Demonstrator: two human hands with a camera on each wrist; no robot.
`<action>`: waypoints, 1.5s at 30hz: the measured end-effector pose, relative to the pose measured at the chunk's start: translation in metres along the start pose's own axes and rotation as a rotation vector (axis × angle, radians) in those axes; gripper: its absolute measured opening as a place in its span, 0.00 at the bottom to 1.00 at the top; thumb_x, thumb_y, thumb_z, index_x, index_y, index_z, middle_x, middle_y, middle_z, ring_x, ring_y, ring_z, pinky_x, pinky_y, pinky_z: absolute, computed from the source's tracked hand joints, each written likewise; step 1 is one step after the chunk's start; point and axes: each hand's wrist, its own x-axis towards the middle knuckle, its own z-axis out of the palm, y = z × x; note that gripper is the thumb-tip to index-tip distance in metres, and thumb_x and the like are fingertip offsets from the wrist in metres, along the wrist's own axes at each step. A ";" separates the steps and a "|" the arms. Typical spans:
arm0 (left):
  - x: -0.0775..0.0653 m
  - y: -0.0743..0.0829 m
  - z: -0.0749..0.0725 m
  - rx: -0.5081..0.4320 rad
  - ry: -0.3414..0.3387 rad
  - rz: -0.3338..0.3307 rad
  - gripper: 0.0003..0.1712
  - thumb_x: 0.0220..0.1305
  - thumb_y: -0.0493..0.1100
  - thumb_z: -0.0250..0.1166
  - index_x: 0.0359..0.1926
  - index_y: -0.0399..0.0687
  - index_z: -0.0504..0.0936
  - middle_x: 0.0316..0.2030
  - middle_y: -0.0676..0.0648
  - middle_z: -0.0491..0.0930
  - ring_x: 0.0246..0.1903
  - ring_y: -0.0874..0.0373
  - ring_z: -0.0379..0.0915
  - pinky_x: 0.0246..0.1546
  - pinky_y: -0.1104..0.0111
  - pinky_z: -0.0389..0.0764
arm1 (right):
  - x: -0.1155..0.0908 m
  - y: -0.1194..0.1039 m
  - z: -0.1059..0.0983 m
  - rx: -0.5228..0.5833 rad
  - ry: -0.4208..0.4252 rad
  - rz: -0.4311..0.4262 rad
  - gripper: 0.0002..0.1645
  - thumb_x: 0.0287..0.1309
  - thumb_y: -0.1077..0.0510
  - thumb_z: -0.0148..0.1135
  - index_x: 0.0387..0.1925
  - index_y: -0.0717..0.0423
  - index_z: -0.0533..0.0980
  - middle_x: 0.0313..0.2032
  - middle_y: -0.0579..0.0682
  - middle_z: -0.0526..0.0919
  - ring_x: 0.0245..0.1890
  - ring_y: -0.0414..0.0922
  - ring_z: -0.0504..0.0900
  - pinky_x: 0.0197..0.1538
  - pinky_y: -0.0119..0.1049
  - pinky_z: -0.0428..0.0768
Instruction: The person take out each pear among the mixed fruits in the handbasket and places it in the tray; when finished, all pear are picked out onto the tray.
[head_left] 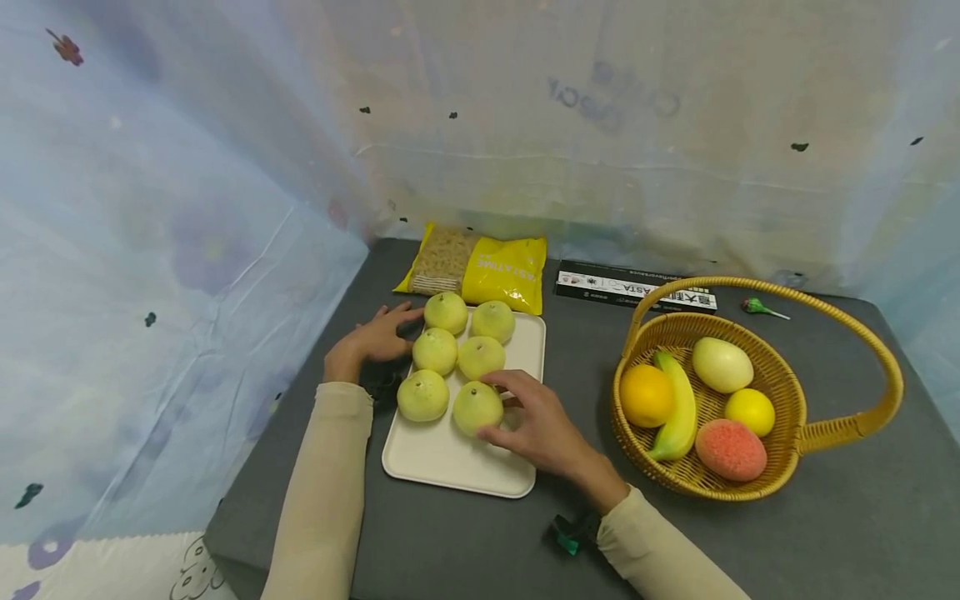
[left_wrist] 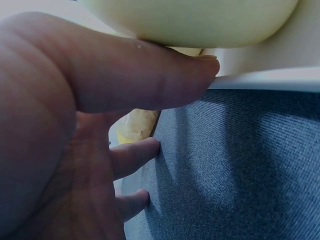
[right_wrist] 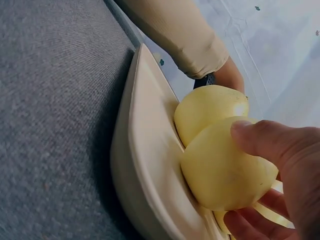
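Observation:
Several round yellow-green fruits stand in two columns on a white tray. At the near right of the group, my right hand holds one round fruit, thumb on its near side and fingers round the far side. In the right wrist view that fruit sits low over the tray, right beside another. My left hand lies at the tray's left edge with its fingers spread. In the left wrist view its thumb stretches along the tray rim under a fruit, while two fingertips rest on the grey cloth.
A wicker basket with a tall handle stands at the right, holding an orange, a banana and other fruit. Behind the tray lies a yellow pasta bag. A black-and-white box and a small flower bud lie at the back.

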 end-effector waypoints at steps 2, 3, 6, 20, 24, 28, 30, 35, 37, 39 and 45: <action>0.001 0.000 0.000 0.000 -0.001 0.000 0.45 0.77 0.48 0.61 0.89 0.60 0.56 0.90 0.42 0.38 0.87 0.30 0.21 0.74 0.18 0.26 | 0.000 0.001 0.000 0.011 0.003 0.000 0.40 0.57 0.55 0.86 0.69 0.50 0.79 0.64 0.47 0.83 0.62 0.45 0.85 0.60 0.41 0.90; 0.001 0.000 0.001 0.001 -0.001 0.001 0.45 0.77 0.48 0.61 0.89 0.61 0.56 0.90 0.42 0.38 0.87 0.30 0.21 0.74 0.18 0.26 | -0.001 0.001 0.000 0.015 0.007 0.000 0.40 0.57 0.55 0.86 0.69 0.50 0.78 0.64 0.47 0.83 0.62 0.45 0.85 0.60 0.41 0.90; 0.001 0.000 0.001 0.009 0.000 0.001 0.44 0.78 0.49 0.61 0.89 0.60 0.56 0.90 0.42 0.38 0.87 0.30 0.22 0.74 0.17 0.27 | -0.001 0.002 0.002 0.018 0.023 -0.001 0.39 0.58 0.56 0.86 0.69 0.51 0.78 0.64 0.49 0.83 0.62 0.47 0.86 0.61 0.41 0.89; -0.001 -0.001 -0.001 0.005 0.010 0.005 0.45 0.77 0.49 0.62 0.89 0.59 0.56 0.90 0.41 0.39 0.87 0.28 0.22 0.73 0.16 0.27 | 0.003 0.001 0.010 0.019 0.078 -0.013 0.40 0.57 0.59 0.86 0.69 0.56 0.78 0.64 0.53 0.83 0.61 0.49 0.88 0.60 0.41 0.90; 0.000 -0.002 0.000 0.004 0.008 0.012 0.45 0.78 0.51 0.62 0.89 0.60 0.56 0.90 0.41 0.39 0.87 0.28 0.22 0.73 0.17 0.27 | 0.001 -0.002 0.000 -0.032 0.048 -0.029 0.41 0.57 0.56 0.86 0.70 0.56 0.78 0.65 0.54 0.83 0.61 0.50 0.87 0.61 0.47 0.90; 0.000 -0.003 0.000 0.010 0.007 0.014 0.45 0.78 0.51 0.62 0.89 0.60 0.55 0.90 0.41 0.39 0.87 0.28 0.22 0.73 0.17 0.27 | -0.002 -0.010 -0.020 -0.032 0.000 -0.012 0.41 0.59 0.55 0.85 0.71 0.54 0.78 0.67 0.52 0.83 0.63 0.53 0.86 0.64 0.49 0.88; 0.000 -0.002 -0.001 0.014 0.005 0.011 0.46 0.77 0.50 0.62 0.90 0.60 0.55 0.90 0.41 0.38 0.87 0.28 0.22 0.73 0.17 0.27 | -0.004 -0.014 -0.033 -0.047 -0.009 -0.007 0.41 0.59 0.54 0.85 0.72 0.52 0.78 0.68 0.50 0.83 0.63 0.52 0.86 0.65 0.47 0.88; 0.001 0.000 -0.001 0.012 0.005 0.005 0.46 0.75 0.47 0.61 0.90 0.62 0.55 0.90 0.42 0.38 0.87 0.30 0.21 0.74 0.18 0.27 | -0.014 -0.028 -0.076 -0.125 0.009 -0.009 0.41 0.58 0.54 0.86 0.71 0.48 0.79 0.67 0.47 0.84 0.62 0.48 0.87 0.65 0.44 0.88; 0.001 0.000 -0.002 0.010 0.003 0.004 0.46 0.75 0.46 0.61 0.89 0.62 0.55 0.90 0.42 0.38 0.87 0.30 0.21 0.74 0.18 0.27 | -0.020 -0.035 -0.098 -0.177 0.022 0.002 0.39 0.57 0.53 0.86 0.69 0.47 0.80 0.66 0.46 0.85 0.61 0.47 0.87 0.64 0.46 0.88; 0.001 0.001 -0.002 0.010 -0.001 0.003 0.46 0.75 0.46 0.61 0.90 0.62 0.55 0.90 0.42 0.38 0.87 0.30 0.21 0.74 0.18 0.27 | -0.027 -0.040 -0.121 -0.251 0.033 0.025 0.37 0.58 0.52 0.86 0.68 0.46 0.82 0.65 0.46 0.86 0.60 0.47 0.89 0.63 0.49 0.88; 0.001 -0.001 0.000 0.005 -0.002 0.004 0.46 0.75 0.46 0.61 0.90 0.61 0.55 0.90 0.41 0.38 0.87 0.30 0.21 0.74 0.18 0.26 | -0.044 -0.050 -0.185 -0.416 0.063 0.163 0.31 0.64 0.48 0.82 0.67 0.45 0.83 0.63 0.48 0.88 0.60 0.56 0.89 0.61 0.61 0.85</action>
